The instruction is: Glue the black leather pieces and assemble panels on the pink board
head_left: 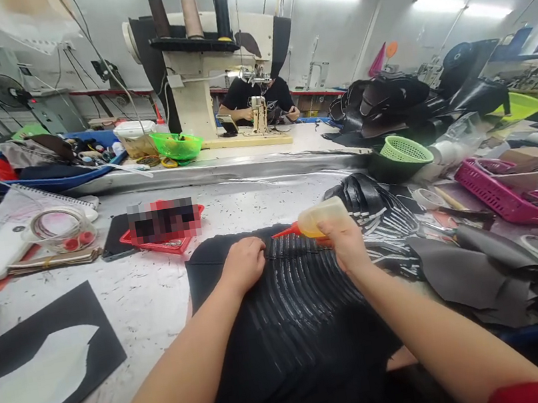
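My right hand (345, 244) is wrapped round a translucent squeeze bottle (329, 214) of yellowish liquid, tilted so that its red nozzle points left. Under the nozzle lie rows of overlapping black strips (306, 283), with wet-looking shiny streaks, on a black cloth (251, 352). My left hand (246, 262) rests with curled fingers at the upper left of the rows, just left of the nozzle tip; whether it pinches anything is too small to tell.
A red tray (174, 244) and a dark phone (117, 237) lie beyond my left hand. Black strips, dark leather pieces (481, 271) and a magenta basket (525, 193) are at right. Behind stands a sewing machine (193, 98), with a person beyond it.
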Motion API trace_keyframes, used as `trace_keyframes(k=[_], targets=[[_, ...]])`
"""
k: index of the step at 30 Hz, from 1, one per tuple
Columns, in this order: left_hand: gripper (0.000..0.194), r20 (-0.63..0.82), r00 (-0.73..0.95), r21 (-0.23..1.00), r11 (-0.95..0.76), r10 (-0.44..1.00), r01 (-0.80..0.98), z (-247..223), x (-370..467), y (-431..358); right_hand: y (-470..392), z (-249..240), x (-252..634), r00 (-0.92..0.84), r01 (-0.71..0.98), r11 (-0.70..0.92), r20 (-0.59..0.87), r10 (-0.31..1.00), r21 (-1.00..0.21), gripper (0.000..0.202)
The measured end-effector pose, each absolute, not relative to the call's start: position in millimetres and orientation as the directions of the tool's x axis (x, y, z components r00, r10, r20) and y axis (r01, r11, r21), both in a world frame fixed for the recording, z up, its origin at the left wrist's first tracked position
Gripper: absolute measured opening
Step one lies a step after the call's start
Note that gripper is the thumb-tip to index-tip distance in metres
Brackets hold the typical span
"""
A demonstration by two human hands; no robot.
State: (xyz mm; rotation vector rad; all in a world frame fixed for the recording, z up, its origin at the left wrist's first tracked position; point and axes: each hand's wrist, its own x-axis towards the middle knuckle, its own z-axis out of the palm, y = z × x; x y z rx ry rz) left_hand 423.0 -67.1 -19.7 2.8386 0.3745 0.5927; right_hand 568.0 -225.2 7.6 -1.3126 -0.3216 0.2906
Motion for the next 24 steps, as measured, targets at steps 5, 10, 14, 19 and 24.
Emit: trace_keyframes(k=[5,10,14,19,24], targets=[[0.018,0.348,0.89,0.281,-0.938,0.295,0.201,-19,422,-67,-212,4,573,0.91,0.043,0.179,0.112,0.398,-0.983,0.056],[0.018,0.33,0.894,0.303,-0.931,0.302,0.203,-17,422,-68,-210,4,573,0.915,0.049,0.153,0.106,0.389,-0.987,0.058],[0.017,0.322,0.896,0.315,-0.927,0.305,0.203,-17,422,-68,-210,4,571,0.916,0.049,0.142,0.101,0.389,-0.989,0.058],[0.018,0.318,0.896,0.323,-0.924,0.309,0.204,-19,422,-68,-214,2,569,0.912,0.04,0.129,0.089,0.401,-0.991,0.057],[0.017,0.308,0.896,0.33,-0.92,0.319,0.214,-18,422,-69,-221,-1,566,0.899,0.027,0.13,0.081,0.43,-0.991,0.052]])
